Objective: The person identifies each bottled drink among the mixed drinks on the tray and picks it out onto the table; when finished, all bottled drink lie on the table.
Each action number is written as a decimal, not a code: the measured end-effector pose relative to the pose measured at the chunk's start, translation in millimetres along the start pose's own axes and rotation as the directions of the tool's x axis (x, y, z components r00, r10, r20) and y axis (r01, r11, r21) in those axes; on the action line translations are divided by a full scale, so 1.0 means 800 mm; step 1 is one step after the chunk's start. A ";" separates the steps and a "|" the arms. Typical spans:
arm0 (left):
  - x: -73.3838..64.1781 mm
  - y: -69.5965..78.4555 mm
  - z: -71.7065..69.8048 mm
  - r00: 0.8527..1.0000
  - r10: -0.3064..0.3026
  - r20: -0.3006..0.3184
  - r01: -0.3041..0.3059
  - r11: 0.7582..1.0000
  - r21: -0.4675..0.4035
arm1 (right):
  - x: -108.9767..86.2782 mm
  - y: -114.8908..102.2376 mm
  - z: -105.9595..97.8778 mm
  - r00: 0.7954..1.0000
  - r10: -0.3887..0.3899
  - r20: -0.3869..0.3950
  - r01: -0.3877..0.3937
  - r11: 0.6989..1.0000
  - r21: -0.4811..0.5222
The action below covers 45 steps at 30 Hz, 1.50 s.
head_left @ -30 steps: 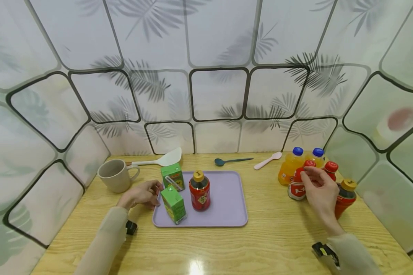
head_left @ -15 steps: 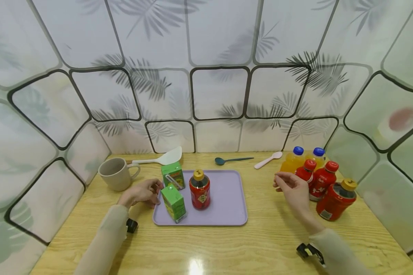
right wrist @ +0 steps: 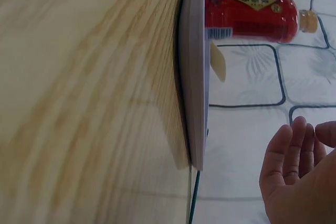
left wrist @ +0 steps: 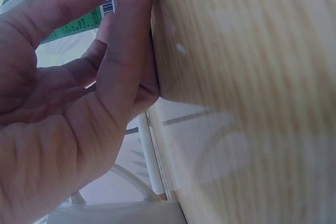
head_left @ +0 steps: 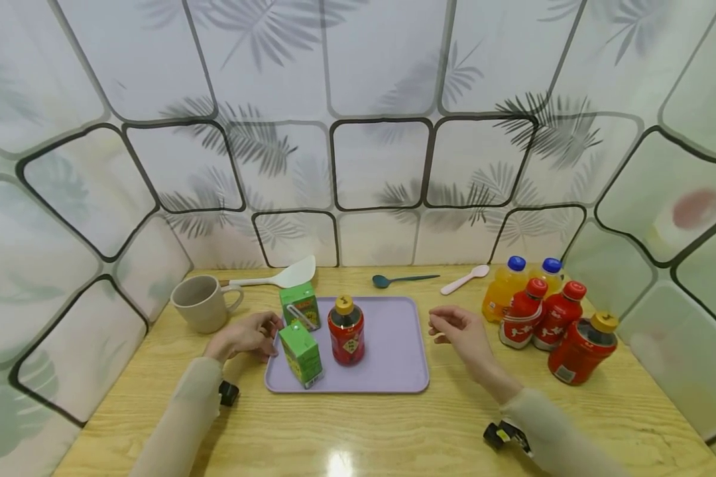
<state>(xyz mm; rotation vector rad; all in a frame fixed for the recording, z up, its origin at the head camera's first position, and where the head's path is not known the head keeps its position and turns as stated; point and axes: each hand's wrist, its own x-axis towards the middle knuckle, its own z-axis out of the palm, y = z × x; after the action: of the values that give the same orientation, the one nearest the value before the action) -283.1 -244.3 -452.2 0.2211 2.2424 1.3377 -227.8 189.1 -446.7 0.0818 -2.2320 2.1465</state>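
A lilac tray (head_left: 388, 371) lies mid-table with two green drink cartons (head_left: 303, 354) and a red-labelled, yellow-capped bottle (head_left: 347, 334) standing on it. My left hand (head_left: 247, 336) is at the tray's left edge; in the left wrist view, the thumb and a finger of that hand (left wrist: 79, 93) pinch the rim. Just off the tray's right edge, my right hand (head_left: 468, 341) holds nothing. Its fingers are loosely bent, and in the right wrist view this hand (right wrist: 296, 174) appears apart from the tray rim (right wrist: 195, 77).
On the right stand orange juice bottles (head_left: 501, 291), red bottles (head_left: 520, 315) and a dark yellow-capped bottle (head_left: 583, 351). A grey mug (head_left: 199, 305) is at left. Along the back lie a white spatula (head_left: 295, 273), a dark spoon (head_left: 402, 278) and a pink spoon (head_left: 465, 279).
My right hand has left the red bottles and moved left to beside the tray's right edge, with nothing in it. My left hand has stayed at the tray's left edge.
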 end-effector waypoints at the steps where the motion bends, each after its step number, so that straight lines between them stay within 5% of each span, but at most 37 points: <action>1: 0.000 0.000 0.000 1.000 -0.004 -0.004 0.004 1.000 -0.002 | 0.001 0.001 0.004 1.000 0.002 0.013 -0.002 1.000 -0.006; 10: -0.001 -0.003 -0.001 1.000 0.004 0.000 -0.004 1.000 0.000 | 0.006 0.004 0.042 0.977 0.011 0.214 0.008 0.996 -0.087; 17: -0.001 -0.003 0.001 1.000 0.026 0.002 -0.026 1.000 -0.003 | 0.012 0.003 0.070 0.940 -0.061 0.335 0.109 0.986 -0.125; 37: 0.002 -0.006 -0.001 1.000 0.006 0.005 -0.006 1.000 -0.005 | 0.028 -0.010 0.132 0.909 -0.214 0.357 0.278 0.950 -0.140; 45: 0.002 -0.004 -0.001 1.000 0.009 0.001 -0.009 1.000 0.004 | 0.030 -0.008 0.144 0.919 -0.190 0.346 0.248 0.960 -0.131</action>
<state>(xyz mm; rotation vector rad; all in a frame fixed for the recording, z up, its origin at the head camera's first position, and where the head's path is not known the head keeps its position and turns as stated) -284.3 -246.0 -455.0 0.2342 2.2462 1.3376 -250.8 74.0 -443.1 0.7017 -2.4284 1.9295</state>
